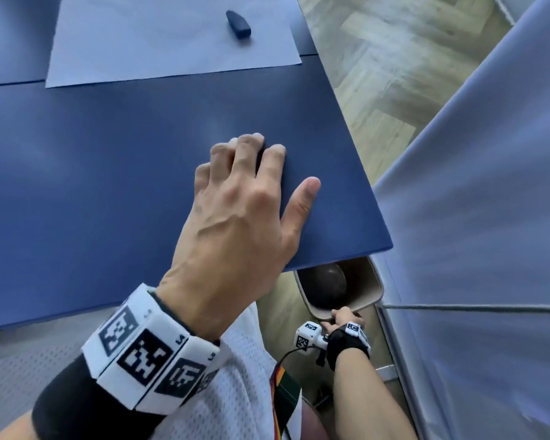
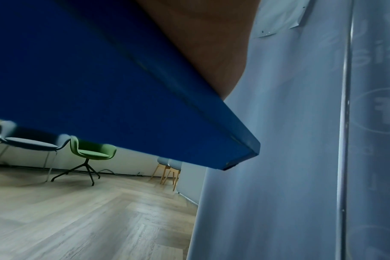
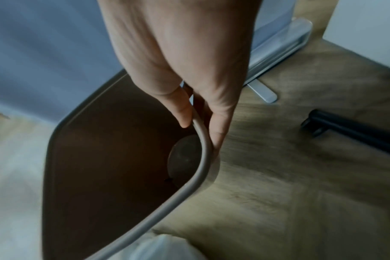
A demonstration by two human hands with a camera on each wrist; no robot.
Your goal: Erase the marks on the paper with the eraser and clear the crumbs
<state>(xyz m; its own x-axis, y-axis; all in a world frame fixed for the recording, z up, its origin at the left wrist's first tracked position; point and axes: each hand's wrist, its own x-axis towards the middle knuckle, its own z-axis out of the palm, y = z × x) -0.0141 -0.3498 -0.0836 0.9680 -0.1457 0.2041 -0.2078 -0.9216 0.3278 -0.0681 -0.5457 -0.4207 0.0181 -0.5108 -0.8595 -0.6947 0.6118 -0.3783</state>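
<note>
The left hand lay knuckles up on the dark blue tabletop, fingers bent at the tips and holding nothing, near its front right corner. Just below that corner the right hand pinched the rim of a taupe plastic waste bin. The dark wedge-shaped eraser rested on the white paper sheet, well ahead of the left hand.

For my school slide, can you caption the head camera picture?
Left hand rests on the blue table; right hand holds a bin below.
</note>
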